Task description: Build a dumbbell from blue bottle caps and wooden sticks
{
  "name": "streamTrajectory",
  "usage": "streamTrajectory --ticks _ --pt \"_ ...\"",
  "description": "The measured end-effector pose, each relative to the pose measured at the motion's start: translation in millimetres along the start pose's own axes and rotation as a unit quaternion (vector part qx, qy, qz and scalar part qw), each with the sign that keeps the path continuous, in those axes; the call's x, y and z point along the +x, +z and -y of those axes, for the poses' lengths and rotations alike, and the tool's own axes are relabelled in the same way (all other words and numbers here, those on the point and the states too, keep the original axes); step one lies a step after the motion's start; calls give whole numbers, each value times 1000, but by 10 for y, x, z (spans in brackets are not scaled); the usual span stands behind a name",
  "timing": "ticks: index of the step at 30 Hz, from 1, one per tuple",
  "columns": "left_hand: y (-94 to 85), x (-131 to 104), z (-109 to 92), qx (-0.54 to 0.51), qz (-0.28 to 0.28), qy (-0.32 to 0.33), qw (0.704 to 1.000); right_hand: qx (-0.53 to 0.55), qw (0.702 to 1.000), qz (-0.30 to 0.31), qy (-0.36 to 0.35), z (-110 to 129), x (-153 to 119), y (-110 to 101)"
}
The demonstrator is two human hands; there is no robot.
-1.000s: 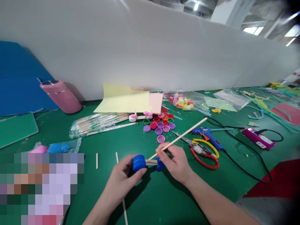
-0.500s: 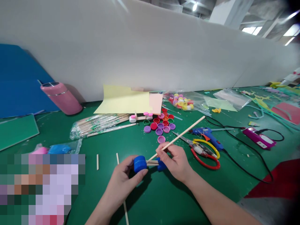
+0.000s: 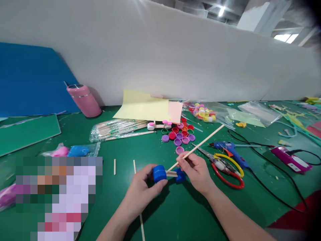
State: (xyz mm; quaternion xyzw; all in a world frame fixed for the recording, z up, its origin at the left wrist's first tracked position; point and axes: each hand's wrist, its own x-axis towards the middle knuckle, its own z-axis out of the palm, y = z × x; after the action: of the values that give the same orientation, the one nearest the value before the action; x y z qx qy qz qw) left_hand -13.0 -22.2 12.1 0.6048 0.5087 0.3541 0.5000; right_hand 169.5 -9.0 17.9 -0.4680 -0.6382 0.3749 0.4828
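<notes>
My left hand grips a pair of blue bottle caps, thumb below and fingers behind. Short wooden pieces join these caps to more blue caps on the right, partly behind my other hand. Between thumb and fingers, my right hand pinches a long, thin wooden stick. Its lower end meets the wooden pieces beside the left caps; whether it is fixed there I cannot tell. Another long stick lies under my left wrist, and a short stick rests farther left.
Scissors and a blue glue gun lie right, its cord running across the green table. Loose caps, a cap-wheeled wooden piece and bagged sticks are behind my hands. A pink bottle stands back left.
The camera view has turned slightly left, so everything sits farther right in the picture. Both hands keep nearly the same grip on the blue-capped piece and the stick.
</notes>
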Motion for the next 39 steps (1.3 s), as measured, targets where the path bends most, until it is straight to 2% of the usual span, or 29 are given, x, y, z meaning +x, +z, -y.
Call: streamTrajectory --ticks 10,17,22,26,29,33,36,39 --pt "4 -18 -39 14 3 0 1000 -3 1000 -10 8 -31 -3 9" --pt "-39 11 -89 120 -1 14 993 -8 1000 -22 7 -21 -15 -2" --pt "-62 44 -19 277 -3 98 956 -5 1000 -27 8 -32 -12 -17" --pt "-74 37 32 348 -8 111 931 -2 1000 -29 8 -41 -3 -21" --pt "-78 18 1 330 -20 116 937 0 1000 -23 5 -24 0 -12" --pt "-12 -20 -140 238 -41 124 963 0 1000 -5 -4 25 -26 42" --pt "91 -61 -254 164 -35 128 977 -3 999 14 -42 51 -62 95" --pt "175 -107 -313 151 -17 123 981 21 995 29 -89 47 -96 125"
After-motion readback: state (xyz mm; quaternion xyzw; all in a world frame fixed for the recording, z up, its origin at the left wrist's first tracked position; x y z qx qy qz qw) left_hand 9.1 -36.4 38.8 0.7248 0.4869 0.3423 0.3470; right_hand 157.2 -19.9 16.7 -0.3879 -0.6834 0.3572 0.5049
